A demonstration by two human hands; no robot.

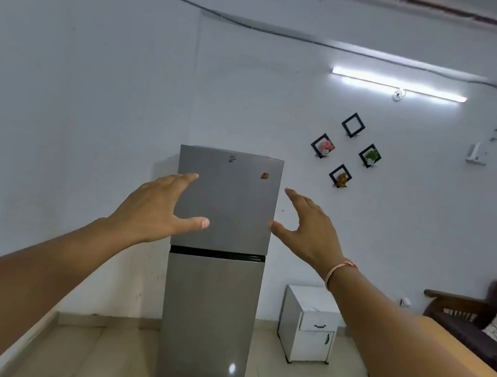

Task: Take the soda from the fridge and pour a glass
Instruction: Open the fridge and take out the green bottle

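Note:
A tall grey two-door fridge (210,305) stands against the white wall straight ahead, both doors closed. My left hand (157,207) is stretched out in front of the upper door's left edge, fingers spread, holding nothing. My right hand (308,229) is held out level with it by the door's right edge, also empty with fingers apart, a thread band on its wrist. Neither hand visibly touches the fridge. No soda or glass is in sight.
A small white cabinet (307,323) with a drawer stands on the floor right of the fridge. A dark wooden sofa (463,320) with a cushion sits at the far right. An orange surface (474,354) runs along the lower right. Pale tiled floor (106,357) lies before the fridge.

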